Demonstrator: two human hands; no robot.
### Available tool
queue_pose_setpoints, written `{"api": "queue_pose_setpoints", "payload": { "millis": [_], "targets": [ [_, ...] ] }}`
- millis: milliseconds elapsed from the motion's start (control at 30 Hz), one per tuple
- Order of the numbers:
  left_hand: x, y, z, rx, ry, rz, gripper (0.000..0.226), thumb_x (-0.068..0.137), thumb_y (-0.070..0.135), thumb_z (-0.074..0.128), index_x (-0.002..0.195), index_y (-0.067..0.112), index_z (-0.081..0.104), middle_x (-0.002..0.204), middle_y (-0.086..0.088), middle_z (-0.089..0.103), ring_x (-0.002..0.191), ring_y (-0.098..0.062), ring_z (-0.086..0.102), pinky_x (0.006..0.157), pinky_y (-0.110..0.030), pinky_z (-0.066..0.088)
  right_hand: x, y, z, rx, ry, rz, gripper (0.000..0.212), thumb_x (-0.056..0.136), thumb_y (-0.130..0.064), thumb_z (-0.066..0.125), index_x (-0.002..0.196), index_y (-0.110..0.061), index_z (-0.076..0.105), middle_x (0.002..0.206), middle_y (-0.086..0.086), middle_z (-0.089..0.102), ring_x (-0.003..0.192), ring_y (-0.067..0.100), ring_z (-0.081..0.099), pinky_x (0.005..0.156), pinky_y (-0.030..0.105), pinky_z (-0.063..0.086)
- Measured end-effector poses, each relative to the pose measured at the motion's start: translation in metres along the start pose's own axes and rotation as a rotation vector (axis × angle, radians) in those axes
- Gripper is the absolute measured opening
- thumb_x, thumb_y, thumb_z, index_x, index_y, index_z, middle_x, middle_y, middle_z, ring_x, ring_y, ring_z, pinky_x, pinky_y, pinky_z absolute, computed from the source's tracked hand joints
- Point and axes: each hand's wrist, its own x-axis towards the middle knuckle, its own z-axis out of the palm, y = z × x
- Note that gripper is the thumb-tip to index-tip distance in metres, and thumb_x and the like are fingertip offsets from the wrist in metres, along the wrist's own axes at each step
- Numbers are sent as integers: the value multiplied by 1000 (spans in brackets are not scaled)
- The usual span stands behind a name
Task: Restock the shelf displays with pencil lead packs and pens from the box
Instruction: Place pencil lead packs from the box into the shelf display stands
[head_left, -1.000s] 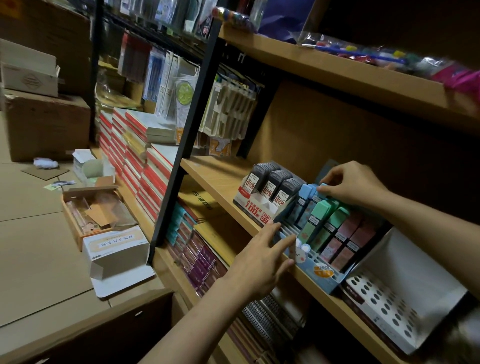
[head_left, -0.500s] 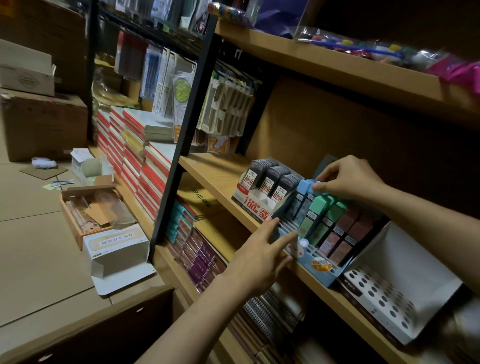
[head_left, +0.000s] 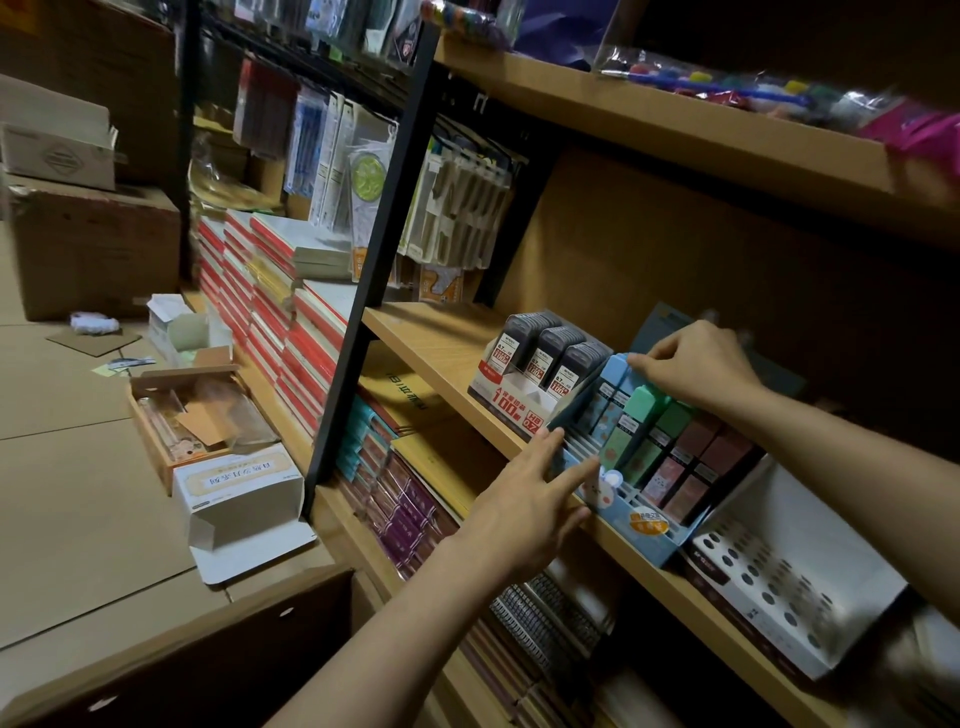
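Observation:
A blue display tray (head_left: 647, 535) of pencil lead packs stands on the middle wooden shelf (head_left: 441, 343). It holds blue, green and dark red packs in rows. My right hand (head_left: 691, 364) pinches the top of a blue lead pack (head_left: 615, 371) in the tray's left row. My left hand (head_left: 524, 499) rests with straight fingers against the tray's front left corner. To the tray's left stands a white display of black lead packs (head_left: 545, 364).
An empty white pen holder with round holes (head_left: 774, 582) stands to the tray's right. Open cardboard boxes (head_left: 197, 415) and a white carton (head_left: 239, 493) lie on the floor at left. Notebooks fill the lower shelves. A black upright post (head_left: 374, 270) divides the racks.
My right hand has shifted slightly left along the tops of the packs to the blue row. My left hand has stayed at the tray's front corner.

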Motion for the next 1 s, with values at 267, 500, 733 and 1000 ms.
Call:
{"api": "queue_pose_setpoints", "payload": {
  "millis": [267,500,733,1000],
  "targets": [
    [-22,10,-15,20,4,0,65,99,41,46,154,29,14,163,-3,-4,150,-20,-2,120,-35,13,-43,-8,-13,240,280,-111,19,94,-22,58,106,-13,71,106,7,66,94,18,61,84,26,48],
    [-77,7,-12,-429,-7,-317,13,93,28,62,104,22,62,95,9,64,87,-6,62,76,-23,55,-149,-31,21,600,195,-270,10,89,-16,65,88,-24,70,81,-16,65,72,-2,60,64,11,46],
    [-201,-20,35,-720,-242,-949,11,91,12,64,80,13,61,80,-8,63,71,-16,59,63,-24,50,-265,-43,146,552,-521,-194,12,89,-19,67,85,-31,67,74,-18,62,67,-7,58,51,2,37],
    [-321,-42,114,-362,-391,-1309,3,90,16,63,90,19,62,102,-7,68,92,-19,65,73,-25,49,-321,-48,275,460,-1058,58,22,89,-11,62,111,-13,65,90,1,64,85,20,63,78,30,53]
  ]
}}
